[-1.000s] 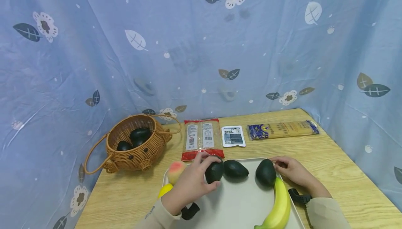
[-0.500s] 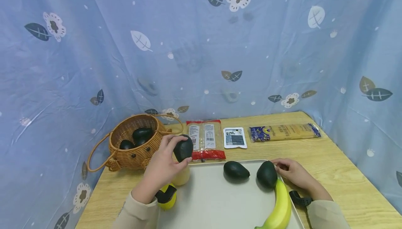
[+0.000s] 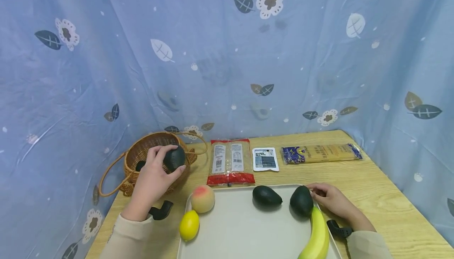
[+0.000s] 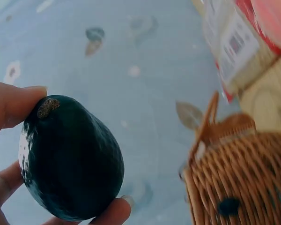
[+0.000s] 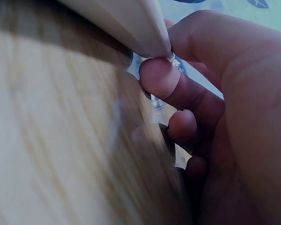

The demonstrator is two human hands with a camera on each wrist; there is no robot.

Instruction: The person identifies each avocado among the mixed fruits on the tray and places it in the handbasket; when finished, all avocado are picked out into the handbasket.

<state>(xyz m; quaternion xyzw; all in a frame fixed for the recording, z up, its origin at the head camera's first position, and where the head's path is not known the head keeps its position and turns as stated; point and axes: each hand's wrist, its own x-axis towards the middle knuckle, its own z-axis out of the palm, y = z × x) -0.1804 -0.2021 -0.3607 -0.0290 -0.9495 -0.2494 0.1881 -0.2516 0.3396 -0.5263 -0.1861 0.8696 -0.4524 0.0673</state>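
Shallow off-white rectangular tray (image 3: 248, 231), with a brown wicker basket (image 4: 243, 173) at its ten o'clock. At three o'clock lies a curved yellow banana (image 3: 320, 231). The left hand (image 3: 154, 174), half-closed, curls around a dark-green egg-shaped avocado (image 3: 174, 158) aloft by the basket's mouth; the right hand (image 3: 330, 200), nearly closed, pinches the tray's rim at two. A round pink-and-cream peach (image 3: 203, 199) sits at ten, an oval yellow lemon (image 3: 189, 225) at nine.
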